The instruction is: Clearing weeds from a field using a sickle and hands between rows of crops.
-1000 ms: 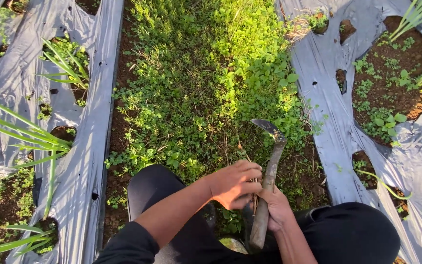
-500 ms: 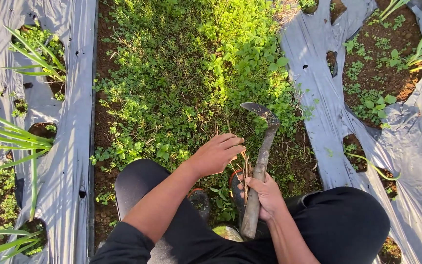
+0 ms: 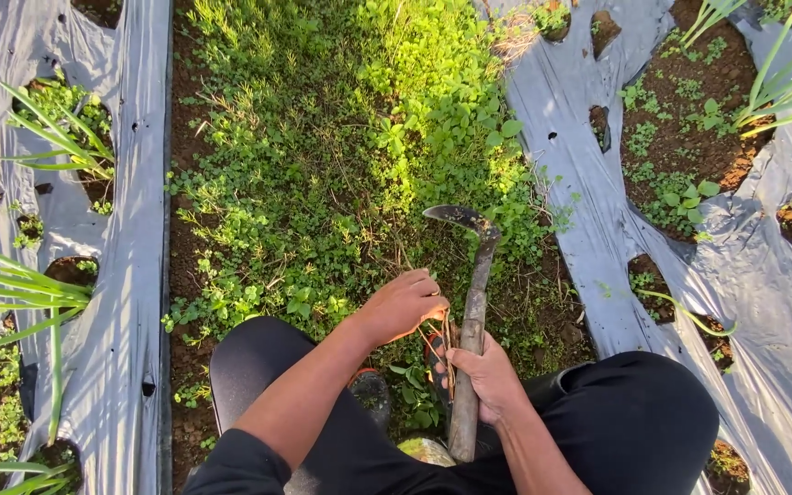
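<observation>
My right hand (image 3: 490, 376) grips the wooden handle of a small sickle (image 3: 469, 275), whose dark curved blade points left above the weeds. My left hand (image 3: 405, 302) is closed around a bunch of thin weed stems (image 3: 448, 344) just left of the handle. Both hands sit low in the furrow between my knees, which are in black trousers (image 3: 639, 426). A thick strip of green weeds (image 3: 341, 165) fills the furrow ahead of the blade.
Grey plastic mulch sheets (image 3: 561, 119) cover raised beds on both sides, with holes showing soil and small weeds. Long-leaved green plants (image 3: 57, 137) grow from the left holes, and others (image 3: 781, 82) at the far right. Bare brown soil (image 3: 181, 275) edges the furrow.
The view has shifted slightly right. My left hand has dropped lower and closed on the weed stems beside the handle; the sickle stays upright in my right hand.
</observation>
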